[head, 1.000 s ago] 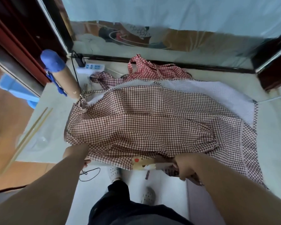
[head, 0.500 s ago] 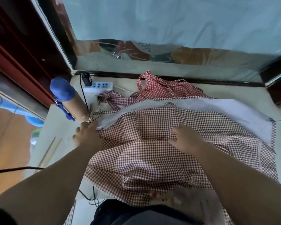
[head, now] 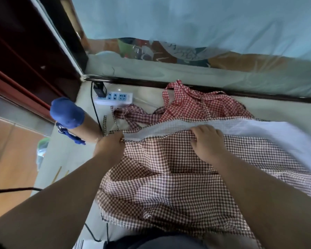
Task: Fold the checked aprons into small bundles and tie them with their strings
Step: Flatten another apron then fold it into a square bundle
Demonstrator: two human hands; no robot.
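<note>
**Pale tabletop (head: pixel 68 155), brown apron at its first fold**

Both hands clamped on cloth: left fingers (head: pixel 120 139) pinch the corner of the turned-over edge; right fingers (head: pixel 198 131) curl over the same edge; left hand (head: pixel 111 146) and right hand (head: pixel 207 141) lay the brown checked apron (head: pixel 169 177) over its white lining (head: pixel 258 130), mid-tabletop. Judged: first fold, nowhere near a bundle; next calls for flattening, narrower folds, then finding the strings (head: pixel 104 124). Red checked apron (head: pixel 196 106) lies crumpled behind, untouched. Near hem hidden under the arms; right side cut off; right fingertips hidden in cloth.

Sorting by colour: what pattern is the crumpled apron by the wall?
Crumpled fabric apron: red-and-white check, head view.
</note>
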